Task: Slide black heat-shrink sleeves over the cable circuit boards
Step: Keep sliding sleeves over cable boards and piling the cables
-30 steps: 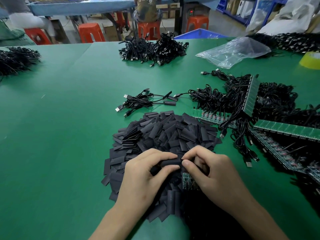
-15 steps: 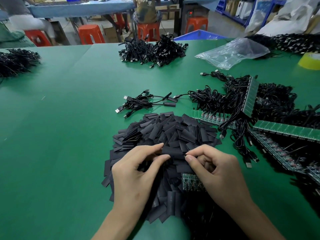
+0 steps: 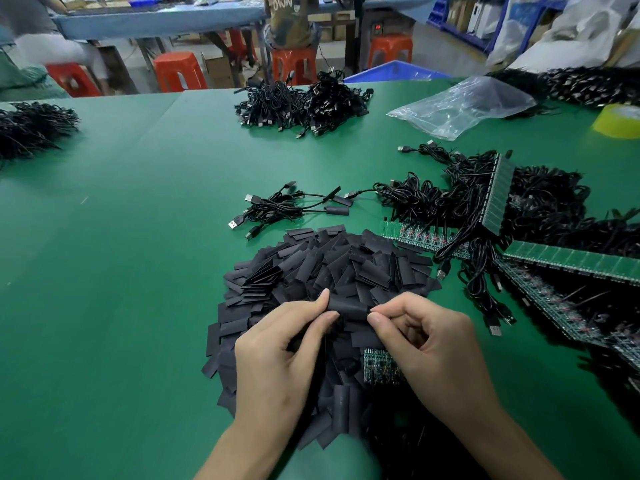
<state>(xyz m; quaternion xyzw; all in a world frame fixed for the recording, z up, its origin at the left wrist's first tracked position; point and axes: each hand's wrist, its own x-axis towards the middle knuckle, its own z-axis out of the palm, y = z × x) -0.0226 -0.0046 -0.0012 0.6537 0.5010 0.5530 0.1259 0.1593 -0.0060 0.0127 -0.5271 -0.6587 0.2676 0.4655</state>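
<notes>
Head view: left hand (image 3: 277, 358) and right hand (image 3: 436, 351) in pinch grips on one black sleeve (image 3: 348, 306).

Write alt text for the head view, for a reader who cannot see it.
The left hand and right hand pinch opposite ends of one black heat-shrink sleeve above a pile of loose sleeves on a green table. A small circuit board shows under the right hand. Board strips lie to the right among black cables, with cable bundles farther back.
</notes>
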